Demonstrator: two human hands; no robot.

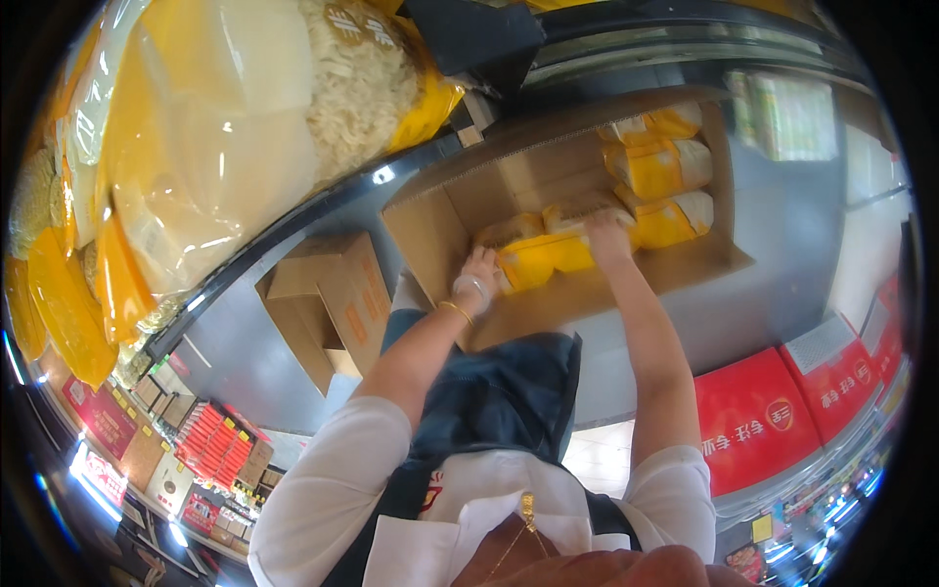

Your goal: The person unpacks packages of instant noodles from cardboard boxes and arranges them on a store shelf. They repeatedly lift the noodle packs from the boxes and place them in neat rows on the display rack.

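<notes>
An open cardboard box (433, 220) lies before me with several yellow and clear plastic food packages inside. My left hand (480, 275), with bracelets at the wrist, is at the left end of a yellow package (524, 257), its fingers on the wrapper. My right hand (607, 233) rests over the top of the neighbouring yellow package (576, 246); its fingertips are blurred. Whether either hand grips firmly cannot be told. More yellow packages (671, 220) are stacked at the box's right end.
A smaller open cardboard box (359, 286) stands to the left on the grey surface (249, 374). Large yellow-and-clear bags of noodles (359, 88) fill the upper left behind a dark rail. Red panels (755, 425) stand at the right. A pale green package (785, 117) is at the upper right.
</notes>
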